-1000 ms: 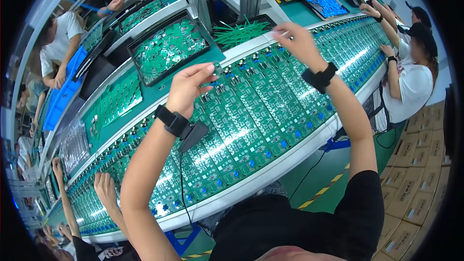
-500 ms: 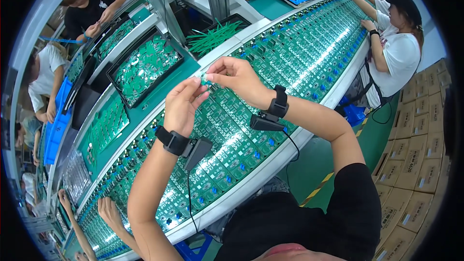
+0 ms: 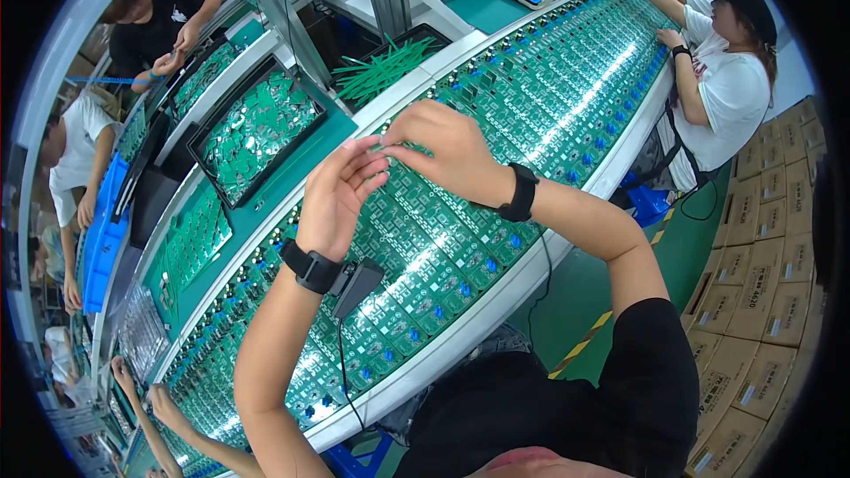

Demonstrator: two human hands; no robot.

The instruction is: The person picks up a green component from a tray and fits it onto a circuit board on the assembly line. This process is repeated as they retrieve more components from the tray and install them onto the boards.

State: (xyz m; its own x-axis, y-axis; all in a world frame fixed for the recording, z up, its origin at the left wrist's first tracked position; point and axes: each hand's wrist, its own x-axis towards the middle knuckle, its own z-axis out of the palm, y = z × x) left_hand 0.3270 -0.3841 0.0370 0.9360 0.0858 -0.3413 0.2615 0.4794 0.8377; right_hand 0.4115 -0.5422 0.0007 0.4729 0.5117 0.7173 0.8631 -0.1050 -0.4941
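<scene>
The small pale part (image 3: 379,147) sat pinched between the fingertips of both hands, held up in the air above the line of green circuit boards (image 3: 460,212). It was too tiny and too hidden by fingers to identify; judging by its size, it would be nearly weightless, stiff, easy to drop or bend, and best gripped by its body with fingertips rather than by any thin legs.

The left hand (image 3: 336,195) had its thumb and forefinger closed on the part from below, the other fingers loosely fanned. The right hand (image 3: 443,146) came in from above, thumb and forefinger nipped on the same spot, the rest curled. Both wrists wore black straps; a small dark box (image 3: 356,283) with a cord hung off the left one.

Beyond the hands lay a black tray of boards (image 3: 252,133), and past the right hand a heap of green strips (image 3: 385,71). A co-worker in a white shirt (image 3: 730,97) worked further along on the right.

Compared with a second ago, the hands had closed together: then they were spread wide apart over the boards, the right reaching toward the strips. Half a second ago they already met, and the pinch had since tightened little.
</scene>
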